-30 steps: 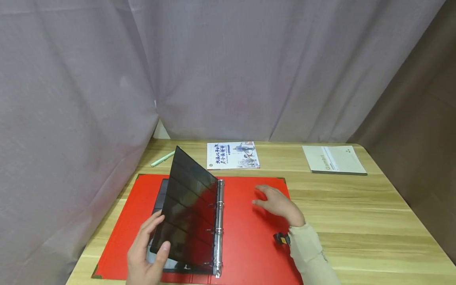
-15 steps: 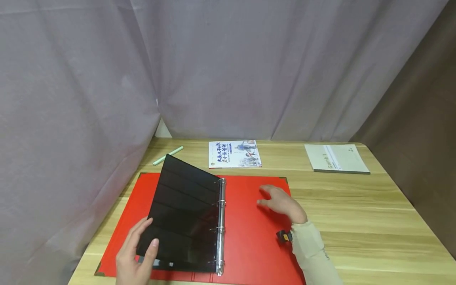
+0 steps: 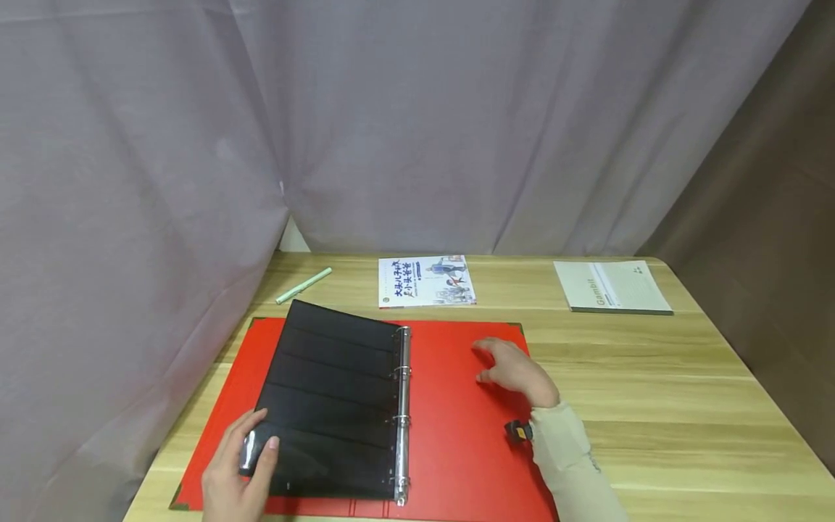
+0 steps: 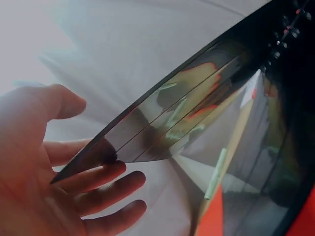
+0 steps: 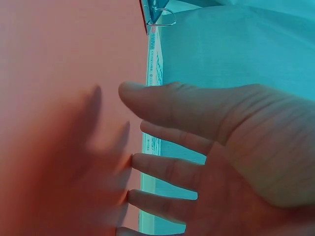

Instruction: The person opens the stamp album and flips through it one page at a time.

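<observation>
A red ring binder [image 3: 463, 449] lies spread wide on the table, its metal rings [image 3: 403, 417] along the middle. On its left half is a black sleeve page [image 3: 329, 399] with several pocket strips, its outer edge tilted up. My left hand [image 3: 235, 467] is at that page's lower outer corner. In the left wrist view the fingers [image 4: 110, 189] lie under the page corner, and the thumb stands apart from it. Over the right cover, my right hand [image 3: 515, 370] rests its spread fingertips on the red surface and holds nothing.
Behind the binder lie a pale green pen [image 3: 304, 286], a white illustrated booklet [image 3: 427, 281] and, farther right, a pale "Gambit" notebook [image 3: 613, 288]. Grey curtains [image 3: 417, 130] hang behind and beside the wooden table [image 3: 665, 420].
The black page has swung down to the left, from steeply raised to nearly flat, with my left hand moving left and down at its corner. My right hand has stayed nearly still.
</observation>
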### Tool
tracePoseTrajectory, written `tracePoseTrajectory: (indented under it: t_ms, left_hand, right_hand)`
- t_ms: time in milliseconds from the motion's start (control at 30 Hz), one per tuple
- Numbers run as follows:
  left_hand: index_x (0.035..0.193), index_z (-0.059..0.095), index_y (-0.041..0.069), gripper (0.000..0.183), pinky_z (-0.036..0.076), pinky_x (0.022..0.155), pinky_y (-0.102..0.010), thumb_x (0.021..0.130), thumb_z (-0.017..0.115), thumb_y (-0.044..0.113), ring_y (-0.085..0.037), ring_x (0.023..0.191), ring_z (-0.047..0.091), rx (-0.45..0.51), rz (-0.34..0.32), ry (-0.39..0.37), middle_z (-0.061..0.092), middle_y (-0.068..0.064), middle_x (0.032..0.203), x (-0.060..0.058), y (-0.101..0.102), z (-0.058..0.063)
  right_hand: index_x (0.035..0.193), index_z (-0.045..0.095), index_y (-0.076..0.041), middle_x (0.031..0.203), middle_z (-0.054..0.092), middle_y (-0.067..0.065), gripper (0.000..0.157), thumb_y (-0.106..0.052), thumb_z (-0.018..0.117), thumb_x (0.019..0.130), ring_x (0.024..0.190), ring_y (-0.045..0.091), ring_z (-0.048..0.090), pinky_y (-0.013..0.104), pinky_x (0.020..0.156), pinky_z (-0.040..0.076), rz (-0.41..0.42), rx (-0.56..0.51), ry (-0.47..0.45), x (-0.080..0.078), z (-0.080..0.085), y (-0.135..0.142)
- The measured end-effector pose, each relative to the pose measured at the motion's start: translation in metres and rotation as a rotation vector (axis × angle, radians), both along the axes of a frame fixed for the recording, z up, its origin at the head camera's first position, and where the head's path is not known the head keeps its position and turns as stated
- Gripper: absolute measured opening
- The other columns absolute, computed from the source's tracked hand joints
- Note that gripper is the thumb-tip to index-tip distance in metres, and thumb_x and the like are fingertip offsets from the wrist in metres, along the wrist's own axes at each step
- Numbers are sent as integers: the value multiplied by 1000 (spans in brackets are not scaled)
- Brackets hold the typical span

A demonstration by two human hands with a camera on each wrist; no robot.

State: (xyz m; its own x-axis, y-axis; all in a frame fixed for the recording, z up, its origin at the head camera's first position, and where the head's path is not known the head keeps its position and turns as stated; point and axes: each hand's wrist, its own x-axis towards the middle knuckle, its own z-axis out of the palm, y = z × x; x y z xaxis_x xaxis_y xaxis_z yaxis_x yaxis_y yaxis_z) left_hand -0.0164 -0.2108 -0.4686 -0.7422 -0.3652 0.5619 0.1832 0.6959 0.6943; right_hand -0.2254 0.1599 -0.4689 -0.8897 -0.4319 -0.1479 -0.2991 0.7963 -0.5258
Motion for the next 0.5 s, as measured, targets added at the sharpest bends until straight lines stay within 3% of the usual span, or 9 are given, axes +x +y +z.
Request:
tracePoseTrajectory:
  t_ms: [100, 267, 500]
  left_hand:
    - [119, 71, 3, 41, 29, 95, -2, 79, 77, -3, 6, 112, 53, -4, 43, -50, 68, -15, 119, -1, -3, -6]
    - [115, 73, 3, 34, 25, 90, 0, 82, 78, 2, -31, 107, 63, -16, 100, -161, 68, -17, 119, -2, -7, -15]
    - [110, 74, 0, 30, 29, 88, -3, 80, 77, 2, -38, 102, 65, -49, 116, -174, 70, -18, 113, -4, -12, -28]
  right_hand:
    - [134, 58, 7, 142, 52, 27, 60, 1, 80, 79, 133, 47, 44, 55, 108, 39, -10, 3, -6, 0, 1, -2]
    - [136, 58, 4, 149, 44, 28, 70, 2, 85, 71, 135, 50, 39, 56, 106, 42, -14, 31, -49, 0, 1, -3]
    - [134, 60, 4, 151, 39, 31, 70, 5, 85, 69, 136, 53, 35, 57, 103, 44, -29, 60, -34, 2, -1, -6]
